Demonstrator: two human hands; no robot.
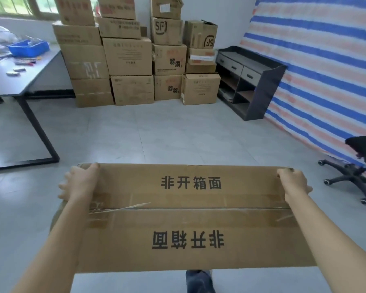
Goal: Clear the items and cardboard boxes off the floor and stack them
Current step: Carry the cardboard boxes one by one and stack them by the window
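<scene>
Obs.: the large brown cardboard box (190,218) is held off the grey tiled floor (156,132), in front of the body, broad face up. The left grip (80,182) is curled round its far left corner. The right grip (294,185) is curled round the far right corner. Both clamp the cardboard.

Risks (judgement):
- Both holds are at the far corners, so the near edge has no visible support. The box could tip toward the body or slide out.
- The taped centre seam looks worn, with a loose strand at its left end. It might give under load.
- The box hides the floor just ahead, and only a shoe (199,280) shows below it. The black wheeled chair base (351,178) at 3 o'clock is a trip hazard.
- The tall stack of brown cartons (133,58) at 12 o'clock is uneven, so a wide box set high on it could topple.

Writing: "非开箱面" is printed twice on the held box, with the nearer print upside down. In the stack one carton reads "SF" and another "JS". Other print is too blurred to read.

Also in view: the grey desk (19,81) at 10 o'clock.
</scene>
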